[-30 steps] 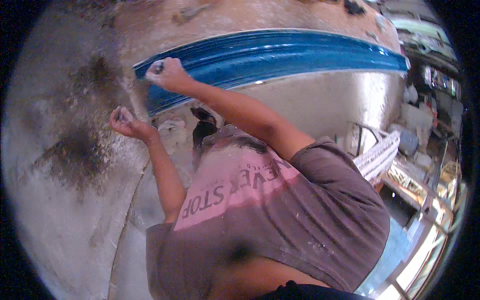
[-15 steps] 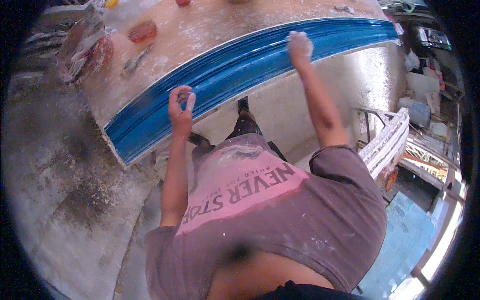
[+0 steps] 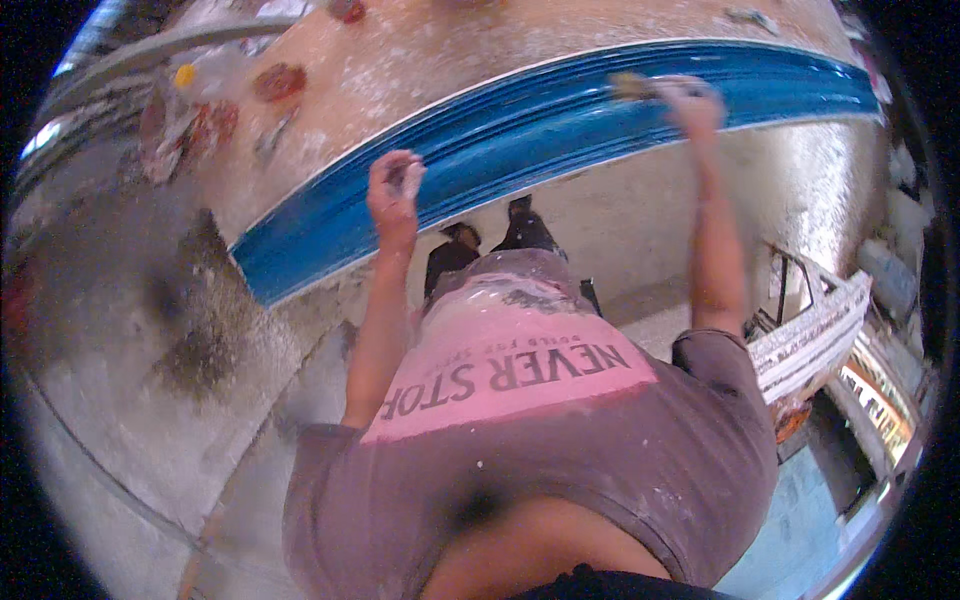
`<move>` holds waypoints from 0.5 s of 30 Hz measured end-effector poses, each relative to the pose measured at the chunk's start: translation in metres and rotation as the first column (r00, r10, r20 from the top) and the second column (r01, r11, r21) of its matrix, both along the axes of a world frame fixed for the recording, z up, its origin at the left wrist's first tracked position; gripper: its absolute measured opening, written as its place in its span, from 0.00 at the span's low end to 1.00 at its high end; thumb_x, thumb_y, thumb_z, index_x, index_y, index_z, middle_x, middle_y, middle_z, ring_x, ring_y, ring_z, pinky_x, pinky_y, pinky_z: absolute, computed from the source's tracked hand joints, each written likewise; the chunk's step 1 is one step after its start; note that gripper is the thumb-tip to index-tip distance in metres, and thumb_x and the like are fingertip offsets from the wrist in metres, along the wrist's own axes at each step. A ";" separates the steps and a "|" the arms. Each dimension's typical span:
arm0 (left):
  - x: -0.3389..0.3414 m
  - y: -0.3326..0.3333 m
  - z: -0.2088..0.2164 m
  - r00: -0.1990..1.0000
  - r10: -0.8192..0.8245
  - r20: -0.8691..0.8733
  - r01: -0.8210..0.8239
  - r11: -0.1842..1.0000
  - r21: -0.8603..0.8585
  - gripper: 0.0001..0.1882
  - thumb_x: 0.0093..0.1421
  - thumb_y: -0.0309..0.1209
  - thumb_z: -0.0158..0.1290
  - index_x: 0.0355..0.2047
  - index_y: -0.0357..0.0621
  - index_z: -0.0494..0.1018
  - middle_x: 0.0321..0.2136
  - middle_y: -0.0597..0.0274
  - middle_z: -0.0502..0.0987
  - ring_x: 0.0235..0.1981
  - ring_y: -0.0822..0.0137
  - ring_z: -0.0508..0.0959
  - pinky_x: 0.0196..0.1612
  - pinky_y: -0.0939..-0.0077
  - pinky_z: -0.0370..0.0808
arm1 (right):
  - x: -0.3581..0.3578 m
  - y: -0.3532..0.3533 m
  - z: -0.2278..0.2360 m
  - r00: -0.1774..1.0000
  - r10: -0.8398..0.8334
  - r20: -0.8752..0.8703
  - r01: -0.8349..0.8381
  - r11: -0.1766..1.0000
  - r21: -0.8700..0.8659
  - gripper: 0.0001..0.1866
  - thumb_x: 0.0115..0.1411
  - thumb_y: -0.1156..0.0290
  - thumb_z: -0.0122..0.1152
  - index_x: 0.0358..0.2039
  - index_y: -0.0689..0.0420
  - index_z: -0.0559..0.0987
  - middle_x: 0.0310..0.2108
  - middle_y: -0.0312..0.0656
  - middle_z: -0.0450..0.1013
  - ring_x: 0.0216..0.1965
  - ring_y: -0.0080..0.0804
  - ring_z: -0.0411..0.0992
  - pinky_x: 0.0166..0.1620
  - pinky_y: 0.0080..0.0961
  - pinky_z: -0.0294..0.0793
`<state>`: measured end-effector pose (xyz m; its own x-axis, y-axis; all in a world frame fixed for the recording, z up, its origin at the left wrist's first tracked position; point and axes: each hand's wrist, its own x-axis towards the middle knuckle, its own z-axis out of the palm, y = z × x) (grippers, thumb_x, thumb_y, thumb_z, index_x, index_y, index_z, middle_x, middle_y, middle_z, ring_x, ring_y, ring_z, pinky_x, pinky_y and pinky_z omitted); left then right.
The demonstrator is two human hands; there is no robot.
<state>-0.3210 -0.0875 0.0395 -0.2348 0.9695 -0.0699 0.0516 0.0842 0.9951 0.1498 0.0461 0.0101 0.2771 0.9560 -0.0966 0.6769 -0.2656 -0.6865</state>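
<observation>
Both hands at the long blue moulding [image 3: 560, 120] on the table's near edge.
Left hand [image 3: 393, 190] pinches a small pale lump; right hand [image 3: 690, 100], blurred, closes on a brush [image 3: 632, 88], held against the blue face.

glossy blue moulding [image 3: 560, 130], dusty rough tabletop [image 3: 450, 50]

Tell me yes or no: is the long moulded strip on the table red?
No, the long moulded strip under the left hand and right hand is blue, lying along the dusty table.

Crumpled clear plastic bags [image 3: 185, 120], red contents, upper left on dusty worktop [image 3: 420, 60].
</observation>
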 end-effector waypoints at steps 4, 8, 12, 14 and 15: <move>0.004 -0.011 0.000 0.994 -0.043 0.096 0.059 0.984 -0.167 0.10 0.64 0.24 0.58 0.45 0.41 0.73 0.40 0.62 0.78 0.41 0.71 0.78 0.49 0.75 0.76 | 0.168 0.039 0.006 0.646 -0.219 0.731 0.180 0.975 0.133 0.14 0.59 0.54 0.62 0.41 0.44 0.87 0.37 0.45 0.82 0.38 0.45 0.81 0.42 0.39 0.79; -0.022 -0.041 -0.014 0.995 -0.070 0.074 0.085 0.972 -0.219 0.07 0.66 0.27 0.55 0.44 0.42 0.75 0.40 0.62 0.78 0.41 0.70 0.78 0.49 0.73 0.75 | 0.092 0.034 0.006 0.728 0.141 0.671 -0.132 0.989 -0.065 0.14 0.56 0.56 0.60 0.40 0.43 0.85 0.36 0.45 0.82 0.38 0.48 0.81 0.42 0.42 0.80; -0.055 -0.078 -0.022 0.994 0.055 0.092 -0.028 0.962 -0.272 0.06 0.67 0.29 0.55 0.43 0.43 0.75 0.39 0.64 0.78 0.40 0.71 0.78 0.49 0.73 0.74 | -0.087 -0.023 0.000 0.667 0.353 0.656 -0.546 0.831 0.107 0.07 0.57 0.63 0.64 0.36 0.43 0.82 0.35 0.37 0.81 0.33 0.42 0.79 0.36 0.40 0.78; -0.073 -0.096 -0.020 0.992 0.119 0.049 -0.101 0.954 -0.282 0.06 0.67 0.29 0.55 0.43 0.43 0.75 0.38 0.65 0.78 0.40 0.72 0.78 0.49 0.74 0.74 | -0.174 -0.046 0.020 0.752 0.502 0.427 -0.619 0.761 0.195 0.05 0.57 0.68 0.65 0.35 0.44 0.81 0.34 0.35 0.80 0.29 0.41 0.78 0.33 0.39 0.76; -0.084 -0.103 -0.020 0.984 0.154 0.087 -0.126 0.954 -0.271 0.06 0.67 0.29 0.55 0.43 0.43 0.75 0.38 0.65 0.78 0.39 0.72 0.78 0.49 0.74 0.74 | -0.215 -0.054 0.033 0.763 0.584 0.278 -0.642 0.736 0.216 0.05 0.57 0.70 0.65 0.35 0.46 0.81 0.34 0.36 0.80 0.29 0.41 0.77 0.32 0.38 0.76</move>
<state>-0.4046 -0.1909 0.0190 -0.3442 0.8711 -0.3504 -0.0836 0.3432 0.9355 -0.0651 -0.0083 0.0434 -0.3945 0.8983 0.1935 0.7408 0.4355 -0.5114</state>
